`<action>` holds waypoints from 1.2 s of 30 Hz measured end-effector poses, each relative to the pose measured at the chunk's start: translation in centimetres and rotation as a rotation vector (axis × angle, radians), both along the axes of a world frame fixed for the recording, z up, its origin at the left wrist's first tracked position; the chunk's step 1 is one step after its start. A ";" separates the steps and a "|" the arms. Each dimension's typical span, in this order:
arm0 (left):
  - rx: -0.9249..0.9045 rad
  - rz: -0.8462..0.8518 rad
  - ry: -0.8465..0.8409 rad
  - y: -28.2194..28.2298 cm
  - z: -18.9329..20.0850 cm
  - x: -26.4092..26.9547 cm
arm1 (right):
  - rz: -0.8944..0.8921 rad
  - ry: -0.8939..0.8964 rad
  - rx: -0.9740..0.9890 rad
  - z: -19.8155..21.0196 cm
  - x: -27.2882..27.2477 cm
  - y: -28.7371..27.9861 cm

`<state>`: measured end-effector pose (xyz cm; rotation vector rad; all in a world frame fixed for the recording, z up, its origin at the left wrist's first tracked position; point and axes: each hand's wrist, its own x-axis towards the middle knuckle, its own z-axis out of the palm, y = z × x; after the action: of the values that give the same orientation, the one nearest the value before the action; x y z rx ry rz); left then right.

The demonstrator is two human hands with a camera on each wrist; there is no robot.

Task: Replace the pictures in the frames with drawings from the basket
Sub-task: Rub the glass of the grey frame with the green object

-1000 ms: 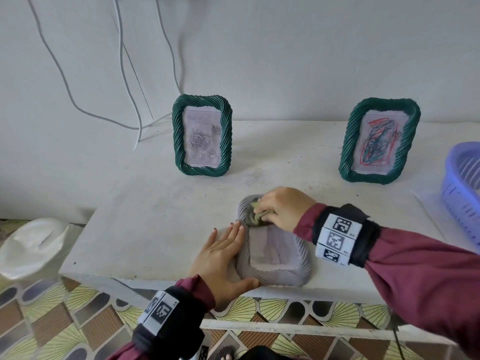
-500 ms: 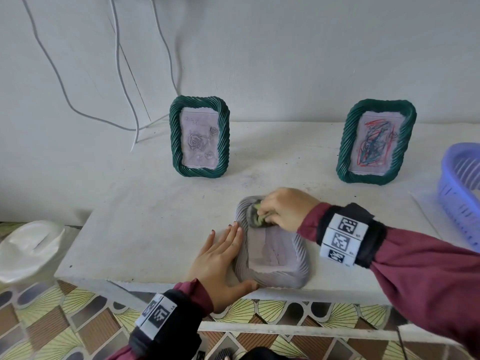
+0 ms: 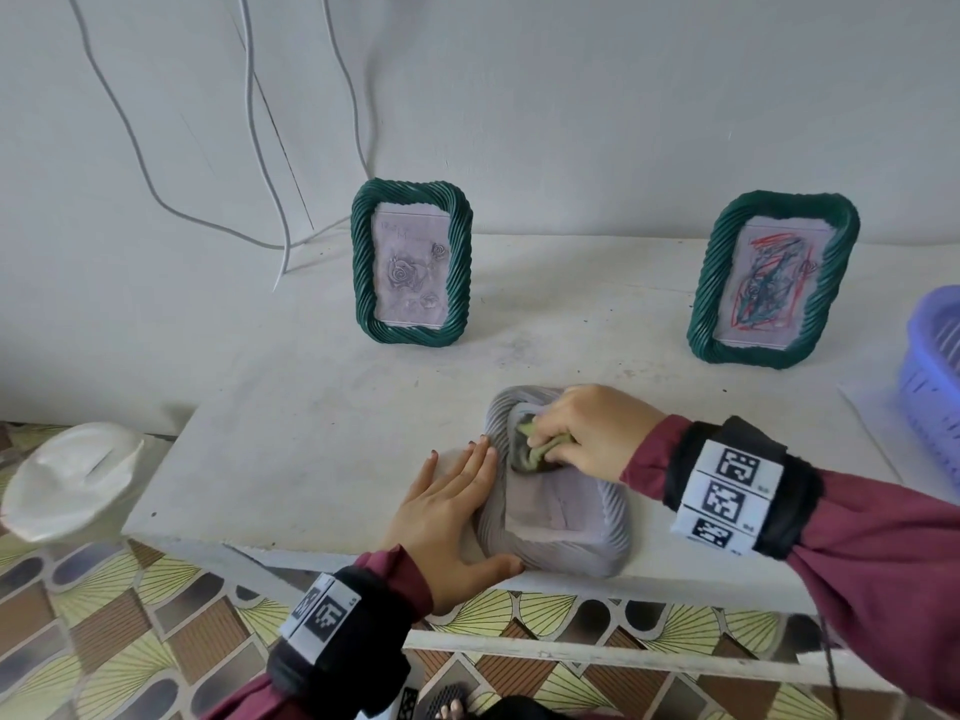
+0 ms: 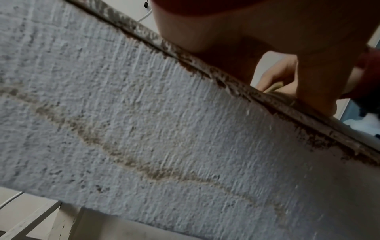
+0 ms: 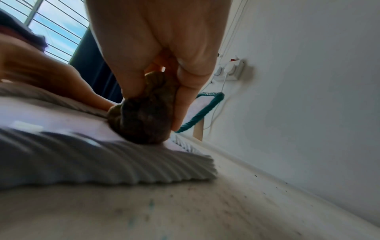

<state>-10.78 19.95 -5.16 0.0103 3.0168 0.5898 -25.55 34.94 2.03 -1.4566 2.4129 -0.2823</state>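
Note:
A grey ribbed picture frame (image 3: pixel 613 550) lies flat near the front edge of the white table (image 3: pixel 322 433). My right hand (image 3: pixel 587 433) grips a bunched olive-brown cloth (image 3: pixel 540 452) and presses it on the frame's glass near its far end; the right wrist view shows the cloth (image 5: pixel 144 120) between my fingers on the grey frame (image 5: pixel 102 159). My left hand (image 3: pixel 447 506) lies flat with straight fingers against the frame's left side. Two green twisted frames stand at the back: one with a rose picture (image 3: pixel 410 270), one with a scribble drawing (image 3: pixel 769 278).
A purple plastic basket (image 3: pixel 930 387) sits at the table's right edge on a white sheet (image 3: pixel 872 423). White cables (image 3: pixel 260 148) hang down the wall behind. A white plastic object (image 3: pixel 67 485) lies left of the table over the patterned floor.
My right hand with the cloth has shifted slightly along the far end of the grey frame. The left hand stays flat on the frame's left side.

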 end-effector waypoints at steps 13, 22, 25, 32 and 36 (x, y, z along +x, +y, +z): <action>0.023 0.021 0.011 0.3 0.0 0.0 | -0.002 -0.103 -0.026 -0.5 1.7 -0.3; 0.000 0.007 -0.016 0.0 -0.1 0.0 | -0.049 -0.023 0.042 0.5 -1.0 -0.4; -0.003 0.007 -0.026 0.0 0.1 -0.1 | -0.079 0.019 0.024 0.1 -1.7 -1.6; -0.031 0.003 -0.053 0.1 0.2 -0.2 | -0.133 -0.088 -0.081 -0.6 -1.0 -2.1; -0.032 0.008 -0.055 0.2 0.4 -0.2 | -0.131 -0.114 -0.090 -0.7 -0.6 -1.8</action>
<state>-10.98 20.13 -4.77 -0.0191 2.9737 0.5331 -26.13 33.12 1.37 -1.2831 2.4341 -0.4967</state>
